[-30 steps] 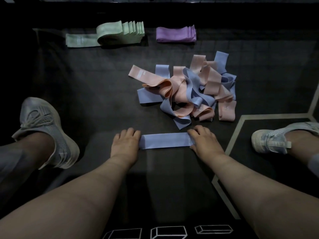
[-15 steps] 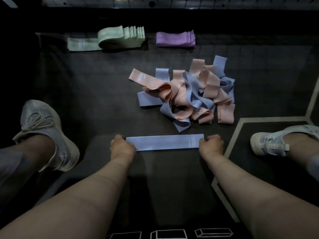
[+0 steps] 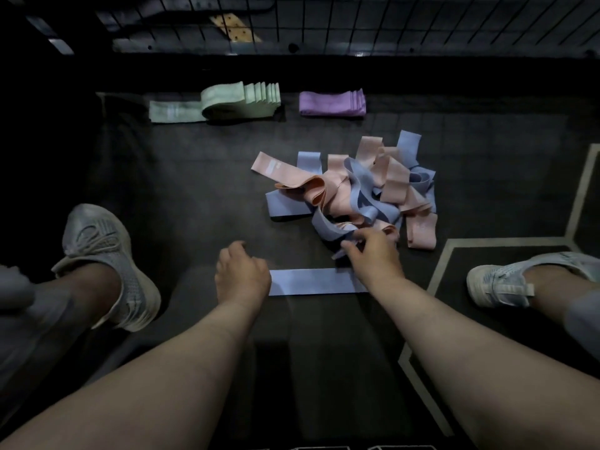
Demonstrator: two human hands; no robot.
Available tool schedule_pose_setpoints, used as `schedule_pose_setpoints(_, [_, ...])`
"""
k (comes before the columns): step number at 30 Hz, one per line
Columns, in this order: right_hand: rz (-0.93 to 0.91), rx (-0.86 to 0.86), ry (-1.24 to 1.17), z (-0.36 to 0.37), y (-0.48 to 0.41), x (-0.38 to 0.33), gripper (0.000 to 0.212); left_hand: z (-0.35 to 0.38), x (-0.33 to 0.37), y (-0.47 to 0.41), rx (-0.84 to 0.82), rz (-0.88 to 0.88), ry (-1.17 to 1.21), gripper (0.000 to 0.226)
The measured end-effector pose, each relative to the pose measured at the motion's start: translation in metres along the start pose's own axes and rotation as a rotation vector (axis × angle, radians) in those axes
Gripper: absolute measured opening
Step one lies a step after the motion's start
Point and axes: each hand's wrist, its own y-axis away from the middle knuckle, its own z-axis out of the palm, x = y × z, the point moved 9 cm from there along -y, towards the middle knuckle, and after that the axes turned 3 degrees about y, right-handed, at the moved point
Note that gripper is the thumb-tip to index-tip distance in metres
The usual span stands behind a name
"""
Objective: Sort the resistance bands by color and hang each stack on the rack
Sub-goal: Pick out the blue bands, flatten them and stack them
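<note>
A flat blue band [image 3: 311,281] lies on the dark floor mat in front of me. My left hand [image 3: 242,272] covers its left end, fingers curled; what they hold is hidden. My right hand [image 3: 373,256] reaches into the tangled pile of pink and blue bands [image 3: 357,193] and pinches the near end of a blue band [image 3: 328,227] there. A stack of green bands [image 3: 240,100] and a stack of purple bands [image 3: 331,103] lie at the far edge of the mat. A black wire grid rack [image 3: 422,24] stands behind them.
My two shoes rest on the mat, one at the left [image 3: 107,264] and one at the right [image 3: 506,280]. Pale tape lines [image 3: 454,248] mark the floor at the right. A tan perforated piece [image 3: 235,27] lies behind the grid.
Both hands let go of the stretched flat blue band. My right hand moved forward into the pile and took hold of another blue band. The view tilted up, revealing the grid rack.
</note>
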Motion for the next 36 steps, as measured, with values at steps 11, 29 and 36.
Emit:
schedule_pose_setpoints(11, [0.038,-0.018,-0.940,-0.139,0.021,-0.119,0.015,-0.058,0.158,0.059,-0.213,0.410,0.361,0.029])
schedule_pose_setpoints(29, [-0.478,-0.676,-1.275,-0.296,0.250,-0.225,0.036,-0.258,0.262,0.237,-0.814,0.709,0.782,0.013])
schedule_pose_setpoints(36, [-0.554,-0.527,-0.997,-0.276,0.251,-0.201,0.043,-0.225,0.225,0.236,-0.931,0.527,0.766,0.047])
